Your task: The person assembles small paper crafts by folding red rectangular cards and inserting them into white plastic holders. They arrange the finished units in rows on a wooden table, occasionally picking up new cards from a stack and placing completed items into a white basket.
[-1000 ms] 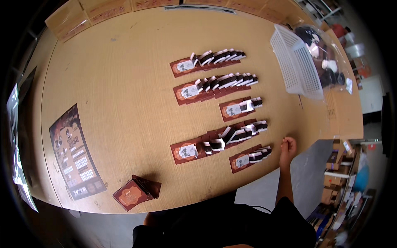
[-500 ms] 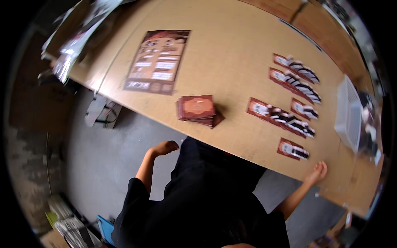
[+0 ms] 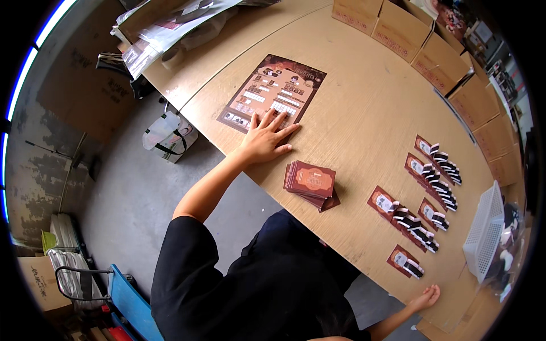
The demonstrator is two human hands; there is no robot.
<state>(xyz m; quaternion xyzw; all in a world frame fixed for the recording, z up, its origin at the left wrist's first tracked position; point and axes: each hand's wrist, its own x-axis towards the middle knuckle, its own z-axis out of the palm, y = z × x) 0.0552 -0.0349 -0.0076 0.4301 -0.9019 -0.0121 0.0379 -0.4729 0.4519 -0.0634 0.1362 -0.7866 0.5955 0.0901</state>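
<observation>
My left hand (image 3: 264, 142) lies with fingers spread over the near edge of a printed dark red and orange sheet (image 3: 267, 86) on the table. It holds nothing. Right of that hand is a slightly skewed stack of brown-red cards (image 3: 311, 181). At the near right edge of the table rests my right hand (image 3: 425, 298), its fingers loosely bent with nothing visible in them. Farther in from it are rows of overlapping red cards bearing small black-and-white pieces (image 3: 405, 221); a single such card (image 3: 405, 261) lies nearest that hand.
A white plastic basket (image 3: 484, 230) and bagged items (image 3: 508, 250) stand at the right. Cardboard boxes (image 3: 441, 62) line the far edge. Plastic packaging (image 3: 176, 31) lies far left. A bag (image 3: 169, 136) and a blue cart (image 3: 133, 307) are on the floor.
My left hand has moved from beside my body, off the table, up and forward onto the sheet. The right hand stays by the table edge. The view has turned leftward.
</observation>
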